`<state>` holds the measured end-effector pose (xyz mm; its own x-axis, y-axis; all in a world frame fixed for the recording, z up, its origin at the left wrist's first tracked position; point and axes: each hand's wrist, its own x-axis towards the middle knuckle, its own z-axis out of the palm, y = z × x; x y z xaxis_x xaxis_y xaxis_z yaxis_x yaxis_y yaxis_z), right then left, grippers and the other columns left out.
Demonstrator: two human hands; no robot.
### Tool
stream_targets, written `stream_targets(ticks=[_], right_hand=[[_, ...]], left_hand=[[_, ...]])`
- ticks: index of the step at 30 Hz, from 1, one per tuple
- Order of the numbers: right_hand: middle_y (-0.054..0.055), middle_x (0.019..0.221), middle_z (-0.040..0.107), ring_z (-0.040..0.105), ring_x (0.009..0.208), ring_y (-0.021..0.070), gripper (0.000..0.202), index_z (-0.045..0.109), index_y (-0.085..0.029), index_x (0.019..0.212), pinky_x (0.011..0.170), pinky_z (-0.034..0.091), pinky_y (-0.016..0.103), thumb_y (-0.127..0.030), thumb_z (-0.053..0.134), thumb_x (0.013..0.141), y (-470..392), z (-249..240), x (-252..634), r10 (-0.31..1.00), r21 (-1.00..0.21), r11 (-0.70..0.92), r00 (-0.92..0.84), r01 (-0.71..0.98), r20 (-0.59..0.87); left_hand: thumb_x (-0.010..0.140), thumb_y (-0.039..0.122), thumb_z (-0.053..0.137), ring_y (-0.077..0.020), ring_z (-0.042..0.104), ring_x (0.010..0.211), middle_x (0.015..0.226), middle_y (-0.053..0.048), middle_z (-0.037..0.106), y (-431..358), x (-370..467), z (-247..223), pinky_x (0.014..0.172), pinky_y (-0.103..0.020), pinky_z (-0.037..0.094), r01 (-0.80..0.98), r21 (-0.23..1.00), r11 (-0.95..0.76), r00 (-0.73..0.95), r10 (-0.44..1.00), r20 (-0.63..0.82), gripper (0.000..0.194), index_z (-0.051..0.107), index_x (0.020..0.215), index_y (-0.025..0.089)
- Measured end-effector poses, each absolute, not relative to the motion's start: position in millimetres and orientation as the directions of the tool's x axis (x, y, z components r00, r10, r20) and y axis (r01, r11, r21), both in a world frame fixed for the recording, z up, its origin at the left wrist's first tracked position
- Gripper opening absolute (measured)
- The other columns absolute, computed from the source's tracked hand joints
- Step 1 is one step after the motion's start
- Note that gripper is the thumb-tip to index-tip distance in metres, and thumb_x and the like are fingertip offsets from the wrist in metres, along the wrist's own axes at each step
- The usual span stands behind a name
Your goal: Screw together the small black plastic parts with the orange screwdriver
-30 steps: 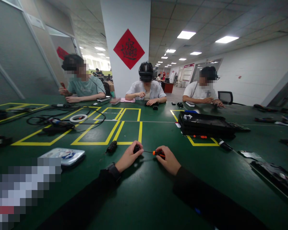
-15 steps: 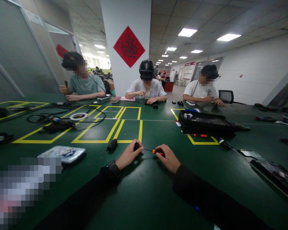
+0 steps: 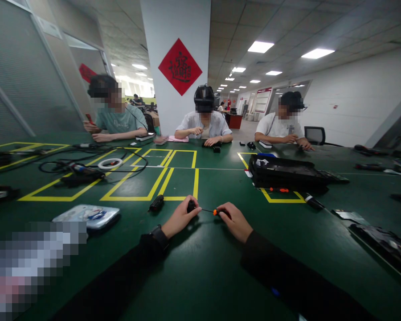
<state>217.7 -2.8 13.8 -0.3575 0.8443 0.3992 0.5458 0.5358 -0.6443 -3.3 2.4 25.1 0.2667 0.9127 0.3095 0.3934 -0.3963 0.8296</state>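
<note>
Small black part [image 3: 191, 205] sits left of the screwdriver [image 3: 215, 212], in the left hand's [image 3: 181, 217] closed pinch; the right hand [image 3: 236, 223], curled closed around the latter, should hold its shaft [image 3: 207, 210] in line, tip contact being hidden.

I count one left hand [image 3: 183, 217] and one right hand [image 3: 236, 221], two of my own, and in them one screwdriver [image 3: 215, 212] and one small black part [image 3: 190, 206]. On one green table [image 3: 200, 276] I make out one stubby black cylinder [image 3: 157, 203], one white ring [image 3: 100, 165], one black tray [image 3: 277, 180] and one orange-handled tool [image 3: 284, 190]. Opposite me sit three people [image 3: 203, 125].
</note>
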Motion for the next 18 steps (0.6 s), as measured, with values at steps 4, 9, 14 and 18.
stream_targets(ticks=[4, 9, 14, 18], right_hand=[[0.005, 0.090, 0.056, 0.051, 0.089, 0.0169, 0.013, 0.059, -0.017, 0.086, 0.083, 0.040, 0.033, -0.016, 0.046, 0.083, -3, 16, 218, 0.824, -0.616, 0.566, -0.381, 0.548, 0.419], [0.003, 0.087, 0.059, 0.055, 0.083, 0.0161, 0.013, 0.057, -0.018, 0.089, 0.077, 0.043, 0.031, -0.018, 0.056, 0.076, -6, 18, 218, 0.845, -0.666, 0.534, -0.356, 0.521, 0.399], [0.002, 0.085, 0.062, 0.058, 0.078, 0.0149, 0.014, 0.058, -0.019, 0.090, 0.074, 0.045, 0.028, -0.023, 0.057, 0.077, -12, 23, 216, 0.850, -0.692, 0.522, -0.376, 0.499, 0.370], [0.002, 0.082, 0.064, 0.060, 0.074, 0.0143, 0.012, 0.059, -0.018, 0.087, 0.070, 0.046, 0.026, -0.023, 0.057, 0.076, -17, 26, 214, 0.848, -0.704, 0.525, -0.365, 0.478, 0.385]], left_hand=[[0.079, 0.035, 0.051, -0.0137, 0.050, 0.077, 0.083, 0.000, 0.053, 6, -6, 22, 0.073, -0.027, 0.040, 0.374, 0.838, -0.397, 0.272, 0.911, 0.310, 0.019, 0.048, 0.086, 0.018], [0.076, 0.026, 0.056, -0.0144, 0.053, 0.083, 0.088, -0.002, 0.057, 12, -9, 16, 0.079, -0.029, 0.040, 0.292, 0.848, -0.442, 0.343, 0.876, 0.339, 0.016, 0.047, 0.086, 0.017], [0.077, 0.024, 0.055, -0.0147, 0.055, 0.086, 0.091, -0.003, 0.060, 15, -12, 13, 0.083, -0.032, 0.041, 0.217, 0.892, -0.396, 0.343, 0.887, 0.310, 0.016, 0.045, 0.087, 0.018], [0.077, 0.024, 0.057, -0.0153, 0.057, 0.089, 0.095, -0.005, 0.062, 15, -12, 15, 0.085, -0.034, 0.041, 0.158, 0.917, -0.366, 0.357, 0.887, 0.292, 0.017, 0.044, 0.086, 0.018]])
